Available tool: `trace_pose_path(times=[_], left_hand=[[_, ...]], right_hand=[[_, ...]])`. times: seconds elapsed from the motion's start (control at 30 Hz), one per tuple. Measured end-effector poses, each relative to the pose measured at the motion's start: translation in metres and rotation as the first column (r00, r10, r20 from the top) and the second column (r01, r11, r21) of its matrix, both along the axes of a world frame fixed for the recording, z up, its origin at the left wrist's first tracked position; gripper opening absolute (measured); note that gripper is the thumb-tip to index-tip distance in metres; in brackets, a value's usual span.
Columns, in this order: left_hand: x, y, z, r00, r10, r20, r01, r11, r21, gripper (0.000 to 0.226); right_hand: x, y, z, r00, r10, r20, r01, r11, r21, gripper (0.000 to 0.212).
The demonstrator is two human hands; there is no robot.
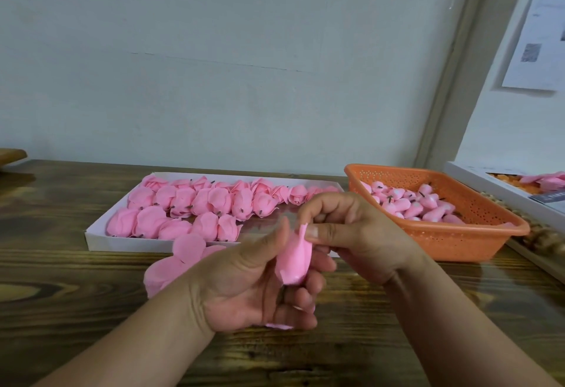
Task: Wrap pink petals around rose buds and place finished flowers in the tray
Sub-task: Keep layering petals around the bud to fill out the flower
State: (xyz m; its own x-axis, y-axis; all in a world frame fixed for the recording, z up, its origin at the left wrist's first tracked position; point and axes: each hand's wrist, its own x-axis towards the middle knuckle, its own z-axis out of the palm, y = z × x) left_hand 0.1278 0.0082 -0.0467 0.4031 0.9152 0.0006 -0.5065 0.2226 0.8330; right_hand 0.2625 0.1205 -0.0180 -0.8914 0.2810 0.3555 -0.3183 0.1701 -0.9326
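I hold the bud (294,260) in my left hand (244,289), fingers curled under it and the thumb pressed along its side; it sits above the table (76,279), just in front of the tray (101,238). My right hand (357,234) is closed in a pinch on the upper tip of the bud's pink wrap, thumb and forefinger together. Loose petals (171,264) fan out behind my left wrist; whether they are gripped or merely lying on the wood I cannot tell. Risk one: the wrap looks thin, so a hard pull at the tip could tear it or unwind the layer. Risk two: a slack left grip would let the bud drop onto the table. Risk three: the near wall of the tray is close behind my hands, and a forward sweep could knock it or crush a flower (211,224) in the front row. Open room: the right half of the tray is bare and offers the clearest place to set down. The basket (458,243) of buds stands just beside my right hand, so that side is tight. The table toward me is free.
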Motion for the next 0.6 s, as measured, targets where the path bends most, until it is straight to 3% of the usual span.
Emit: trace_pose_path(times=[0.13,0.27,0.3,0.37,0.47,0.53,0.6], left_hand=[[0.013,0.005,-0.002,0.978,-0.206,-0.030,0.208,0.971,0.115,0.052],[0.024,0.004,-0.001,0.977,-0.200,0.079,0.187,0.972,0.145,0.034],[0.025,0.003,0.000,0.985,-0.138,0.103,0.126,0.985,0.115,0.034],[0.026,0.004,0.004,0.989,0.125,0.083,-0.127,0.992,0.013,0.037],[0.028,0.009,0.002,0.811,0.583,-0.038,-0.584,0.812,-0.001,0.033],[0.033,0.013,-0.002,0.652,0.754,-0.074,-0.752,0.656,0.065,0.034],[0.037,0.016,-0.003,0.560,0.827,-0.053,-0.822,0.563,0.085,0.028]], right_hand=[[-0.003,-0.005,0.002,0.991,0.116,-0.061,-0.117,0.993,-0.017,0.028],[-0.004,-0.009,0.000,0.982,0.154,-0.107,-0.169,0.975,-0.143,0.017],[-0.003,-0.008,0.000,0.992,0.087,-0.096,-0.100,0.986,-0.134,0.013],[0.000,-0.005,-0.003,0.973,-0.209,-0.096,0.206,0.978,-0.046,0.010],[0.008,-0.012,-0.021,0.703,-0.657,-0.273,0.684,0.730,0.002,0.009],[0.006,-0.030,-0.037,0.618,-0.698,-0.362,0.771,0.627,0.108,0.006],[-0.001,-0.046,-0.053,0.638,-0.653,-0.409,0.768,0.579,0.273,0.013]])
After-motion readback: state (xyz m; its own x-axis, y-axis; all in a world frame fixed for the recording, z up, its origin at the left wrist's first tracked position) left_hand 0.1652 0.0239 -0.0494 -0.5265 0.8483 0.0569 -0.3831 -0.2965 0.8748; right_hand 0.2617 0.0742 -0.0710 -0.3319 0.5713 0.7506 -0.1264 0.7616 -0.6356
